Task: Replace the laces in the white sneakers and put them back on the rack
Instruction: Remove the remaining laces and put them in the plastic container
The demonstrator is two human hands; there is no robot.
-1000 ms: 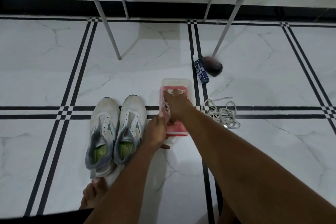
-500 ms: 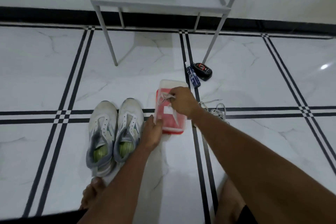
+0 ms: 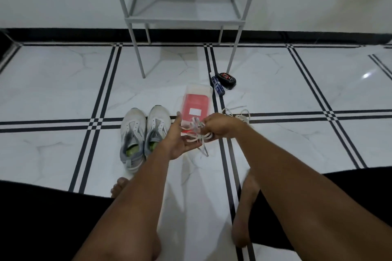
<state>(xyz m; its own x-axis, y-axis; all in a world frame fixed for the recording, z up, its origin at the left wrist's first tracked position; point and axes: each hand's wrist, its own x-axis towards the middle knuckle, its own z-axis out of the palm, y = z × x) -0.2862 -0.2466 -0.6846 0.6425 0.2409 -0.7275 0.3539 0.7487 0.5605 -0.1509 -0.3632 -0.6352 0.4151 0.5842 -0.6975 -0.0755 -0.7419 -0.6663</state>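
Note:
Two white sneakers [image 3: 144, 133] without laces stand side by side on the tiled floor, toes pointing away from me. Just right of them lies a clear packet with a red card [image 3: 196, 106]. My right hand [image 3: 218, 126] pinches a bundle of white laces [image 3: 198, 134] above the packet's near end. My left hand [image 3: 177, 140] is beside the bundle, palm up, fingers spread and touching the loops. A second tangle of old white laces [image 3: 238, 113] lies on the floor behind my right hand. The grey metal rack [image 3: 184, 20] stands against the wall beyond.
A blue tube [image 3: 217, 87] and a black and red object [image 3: 227, 79] lie by the rack's right front leg. My bare feet [image 3: 244, 214] and dark-clad legs fill the bottom of the view. Black tile lines cross the white floor.
My right hand has drawn the lace bundle out of the packet and toward me. My left hand let go of the packet and opened under the laces. The camera tilted up.

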